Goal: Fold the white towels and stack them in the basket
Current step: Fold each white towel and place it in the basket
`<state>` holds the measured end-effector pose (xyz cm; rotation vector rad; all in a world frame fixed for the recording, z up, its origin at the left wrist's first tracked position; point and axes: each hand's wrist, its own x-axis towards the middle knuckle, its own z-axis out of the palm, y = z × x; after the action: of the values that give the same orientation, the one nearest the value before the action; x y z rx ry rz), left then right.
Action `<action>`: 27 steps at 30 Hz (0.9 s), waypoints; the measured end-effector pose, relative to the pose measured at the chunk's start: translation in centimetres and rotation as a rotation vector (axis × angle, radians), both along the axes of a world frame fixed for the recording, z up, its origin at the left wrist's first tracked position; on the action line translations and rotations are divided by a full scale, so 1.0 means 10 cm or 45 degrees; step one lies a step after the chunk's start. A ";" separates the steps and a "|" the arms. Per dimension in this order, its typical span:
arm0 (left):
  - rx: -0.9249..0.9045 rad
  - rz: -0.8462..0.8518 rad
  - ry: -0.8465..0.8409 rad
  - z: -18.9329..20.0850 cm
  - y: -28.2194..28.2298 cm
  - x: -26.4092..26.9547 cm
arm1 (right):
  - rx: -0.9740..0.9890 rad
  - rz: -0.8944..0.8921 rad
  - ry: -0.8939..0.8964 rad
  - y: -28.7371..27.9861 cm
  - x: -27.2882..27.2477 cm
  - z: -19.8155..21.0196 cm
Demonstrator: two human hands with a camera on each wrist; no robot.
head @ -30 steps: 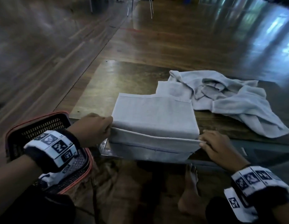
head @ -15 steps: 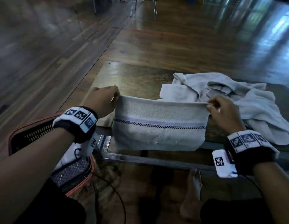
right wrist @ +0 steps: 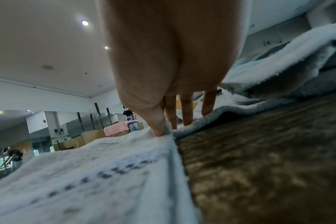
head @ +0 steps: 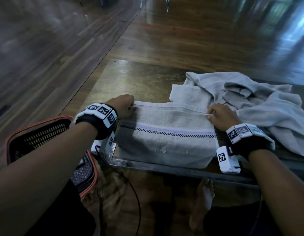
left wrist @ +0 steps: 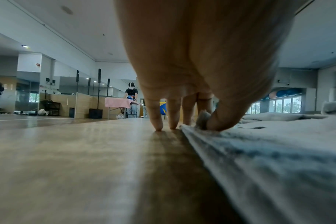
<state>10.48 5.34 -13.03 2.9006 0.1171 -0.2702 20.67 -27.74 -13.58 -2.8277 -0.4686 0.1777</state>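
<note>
A white towel (head: 165, 138) with a checked and purple stripe lies folded on the low table (head: 130, 79), its near part hanging over the front edge. My left hand (head: 125, 106) pinches its far left corner (left wrist: 202, 121) between thumb and forefinger, the other fingertips (left wrist: 157, 125) resting on the table. At the far right corner my right hand (head: 217, 114) pinches the cloth (right wrist: 167, 133) the same way. Several unfolded white towels (head: 250, 103) lie crumpled just beyond and to the right. The basket (head: 37, 138), dark mesh with a red rim, stands on the floor at my left.
The table's metal front edge (head: 182, 171) runs below the towel. My bare feet (head: 204, 198) and a black cable (head: 134, 201) are under it. Wooden floor stretches beyond, with chair legs (head: 166, 4) far off. In the wrist views another person (left wrist: 131, 98) stands at a pink-covered table.
Both hands lifted the towel's near edge and carried it away from me. They have now laid it down on the far side, so the striped face lies on top.
</note>
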 end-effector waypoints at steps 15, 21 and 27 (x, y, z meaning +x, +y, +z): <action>-0.126 -0.059 -0.184 0.23 0.08 -0.20 | 0.289 0.087 -0.025 -0.22 -0.18 0.18; -0.203 -0.119 -0.175 0.27 0.19 -0.49 | 0.230 0.227 0.012 -0.42 -0.40 0.25; -0.213 -0.295 -0.148 0.34 0.18 -0.84 | 0.279 0.227 -0.004 -0.58 -0.70 0.27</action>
<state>2.12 7.12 -9.68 2.7532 -0.2504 -0.1410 13.66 -33.54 -10.84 -2.5727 -0.6961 0.1468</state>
